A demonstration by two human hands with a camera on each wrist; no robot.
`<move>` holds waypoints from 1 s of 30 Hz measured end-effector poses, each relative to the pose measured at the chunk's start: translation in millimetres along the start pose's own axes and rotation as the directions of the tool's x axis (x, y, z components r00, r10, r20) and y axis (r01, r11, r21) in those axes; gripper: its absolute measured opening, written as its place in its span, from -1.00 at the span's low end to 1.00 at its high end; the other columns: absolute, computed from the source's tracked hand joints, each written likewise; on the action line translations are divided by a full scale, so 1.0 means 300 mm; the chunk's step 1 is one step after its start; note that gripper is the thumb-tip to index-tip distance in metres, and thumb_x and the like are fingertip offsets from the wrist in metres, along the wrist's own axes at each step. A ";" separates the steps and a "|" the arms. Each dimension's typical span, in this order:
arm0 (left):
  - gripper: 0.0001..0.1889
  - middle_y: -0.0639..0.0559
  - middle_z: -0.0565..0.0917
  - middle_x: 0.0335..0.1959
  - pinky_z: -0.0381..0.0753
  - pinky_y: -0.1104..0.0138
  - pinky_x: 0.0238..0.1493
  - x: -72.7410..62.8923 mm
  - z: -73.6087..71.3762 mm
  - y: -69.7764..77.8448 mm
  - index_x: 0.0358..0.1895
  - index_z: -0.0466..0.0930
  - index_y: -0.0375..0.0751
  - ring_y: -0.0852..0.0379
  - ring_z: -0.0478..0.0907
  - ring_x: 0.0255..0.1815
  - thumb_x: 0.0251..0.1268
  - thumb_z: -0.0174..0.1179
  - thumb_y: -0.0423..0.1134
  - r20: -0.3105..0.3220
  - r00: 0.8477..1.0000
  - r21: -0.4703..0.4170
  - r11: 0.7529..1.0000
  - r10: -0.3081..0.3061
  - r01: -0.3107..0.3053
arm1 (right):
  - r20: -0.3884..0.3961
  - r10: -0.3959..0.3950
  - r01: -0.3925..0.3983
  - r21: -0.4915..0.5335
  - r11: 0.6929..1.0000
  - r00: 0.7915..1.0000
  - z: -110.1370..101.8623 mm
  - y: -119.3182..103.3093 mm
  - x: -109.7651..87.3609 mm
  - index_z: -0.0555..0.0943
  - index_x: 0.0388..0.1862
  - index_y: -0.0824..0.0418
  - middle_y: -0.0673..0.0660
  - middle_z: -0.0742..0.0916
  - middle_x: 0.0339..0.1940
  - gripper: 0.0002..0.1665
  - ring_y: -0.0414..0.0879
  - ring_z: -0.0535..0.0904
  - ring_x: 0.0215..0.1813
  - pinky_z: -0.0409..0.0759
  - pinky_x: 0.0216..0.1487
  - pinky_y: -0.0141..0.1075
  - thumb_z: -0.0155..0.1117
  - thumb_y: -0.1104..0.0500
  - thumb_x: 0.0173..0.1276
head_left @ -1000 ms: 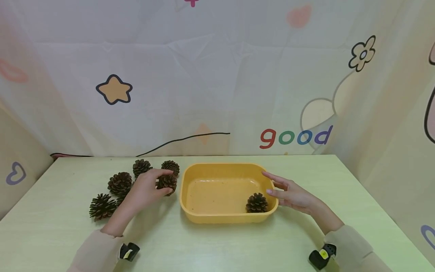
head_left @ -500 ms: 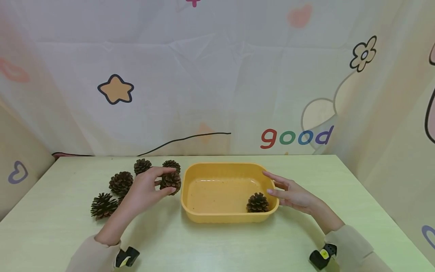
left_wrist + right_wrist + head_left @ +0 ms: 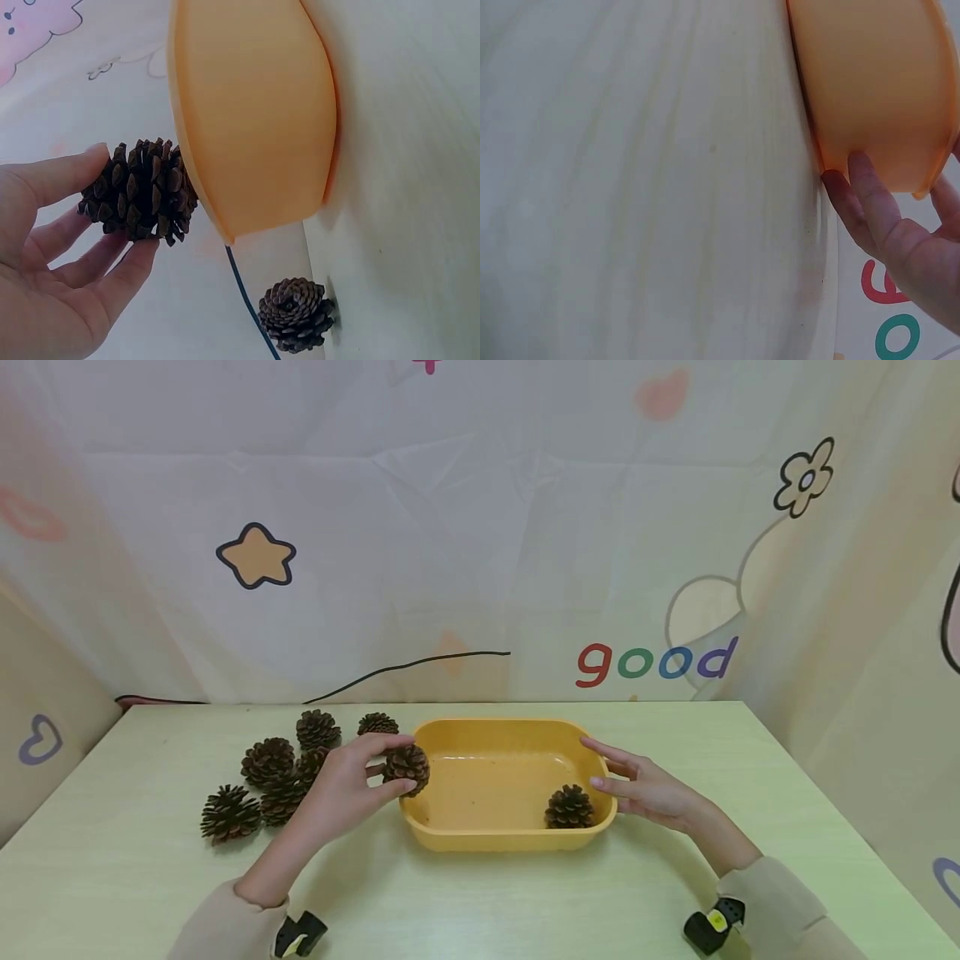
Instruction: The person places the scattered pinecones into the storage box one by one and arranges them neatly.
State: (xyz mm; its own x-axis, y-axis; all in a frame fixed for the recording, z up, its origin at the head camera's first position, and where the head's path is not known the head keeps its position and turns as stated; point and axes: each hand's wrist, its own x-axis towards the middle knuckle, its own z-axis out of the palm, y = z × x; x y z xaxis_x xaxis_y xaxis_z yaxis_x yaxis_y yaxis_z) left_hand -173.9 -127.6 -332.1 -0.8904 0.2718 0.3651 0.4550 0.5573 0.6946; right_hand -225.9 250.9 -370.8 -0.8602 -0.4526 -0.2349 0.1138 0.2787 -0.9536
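Observation:
My left hand (image 3: 348,789) holds a brown pine cone (image 3: 407,768) between thumb and fingers at the left rim of a yellow plastic basin (image 3: 480,841). In the left wrist view that pine cone (image 3: 142,191) is level with the basin's rim (image 3: 184,142), off the table. Another pine cone (image 3: 569,807) sits inside the basin at its right front corner. My right hand (image 3: 656,793) grips the basin's right side, thumb over the rim. The right wrist view has its fingers (image 3: 877,199) against the outer wall (image 3: 877,97).
Left of the basin lie several loose pine cones (image 3: 267,763) in a group, one (image 3: 228,814) nearest the front. A single pine cone (image 3: 378,724) stands by the basin's back left corner. The pale table (image 3: 480,910) meets a printed curtain (image 3: 480,568) behind.
My left hand has lifted the pine cone from beside the group and carried it right to the basin's left rim. The right hand and basin stay in place.

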 end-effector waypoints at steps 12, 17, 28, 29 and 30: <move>-0.50 -0.09 0.53 0.04 0.56 0.26 -0.02 0.025 0.064 0.035 0.08 0.52 -0.22 -0.07 0.46 0.08 -0.03 0.35 -0.38 0.040 0.999 -0.083 0.996 -0.028 0.031 | 0.003 -0.006 0.006 0.011 1.000 1.000 -0.003 0.005 0.002 -0.04 0.46 0.09 0.35 -0.08 0.45 -0.13 0.32 0.11 0.36 0.49 0.08 -0.13 0.18 0.08 0.29; -0.51 -0.09 0.54 0.03 0.57 0.28 -0.04 0.032 0.103 0.045 0.07 0.52 -0.22 -0.07 0.47 0.05 -0.04 0.35 -0.40 0.065 0.998 -0.128 0.992 -0.016 0.025 | 0.004 -0.005 0.005 0.013 1.000 1.000 -0.003 0.004 0.002 -0.04 0.46 0.09 0.36 -0.07 0.44 -0.13 0.32 0.11 0.35 0.50 0.07 -0.13 0.18 0.08 0.29; -0.54 -0.09 0.56 -0.05 0.59 0.33 -0.09 0.047 0.184 0.056 0.02 0.55 -0.27 -0.04 0.50 0.00 -0.06 0.36 -0.44 0.096 0.995 -0.149 0.989 -0.007 0.021 | 0.011 0.004 -0.004 0.025 1.000 1.000 -0.003 -0.005 0.000 -0.02 0.46 0.09 0.39 -0.10 0.44 -0.13 0.33 0.10 0.35 0.51 0.05 -0.12 0.19 0.08 0.29; -0.54 -0.10 0.56 -0.04 0.59 0.32 -0.09 0.048 0.189 0.056 0.02 0.54 -0.27 -0.05 0.50 0.00 -0.06 0.35 -0.43 0.103 0.995 -0.149 0.989 -0.004 0.019 | 0.012 0.003 -0.003 0.026 1.000 1.000 -0.003 -0.005 -0.001 -0.02 0.46 0.09 0.39 -0.10 0.44 -0.13 0.33 0.10 0.35 0.51 0.05 -0.12 0.19 0.08 0.29; -0.54 -0.10 0.56 -0.03 0.60 0.32 -0.10 0.049 0.194 0.057 0.02 0.54 -0.27 -0.05 0.50 0.00 -0.06 0.35 -0.43 0.108 0.994 -0.149 0.989 0.000 0.016 | 0.012 0.002 -0.002 0.026 1.000 1.000 -0.003 -0.006 -0.001 -0.02 0.46 0.09 0.39 -0.09 0.44 -0.13 0.33 0.11 0.35 0.51 0.05 -0.12 0.19 0.08 0.29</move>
State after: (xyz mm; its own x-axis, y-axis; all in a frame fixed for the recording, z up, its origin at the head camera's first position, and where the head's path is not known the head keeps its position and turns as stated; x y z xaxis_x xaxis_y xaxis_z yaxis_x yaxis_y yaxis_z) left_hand -180.1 -68.3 -350.9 -0.8867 0.3549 0.2963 0.4378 0.4382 0.7851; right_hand -226.3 251.3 -368.9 -0.8539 -0.4623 -0.2389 0.1287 0.2572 -0.9577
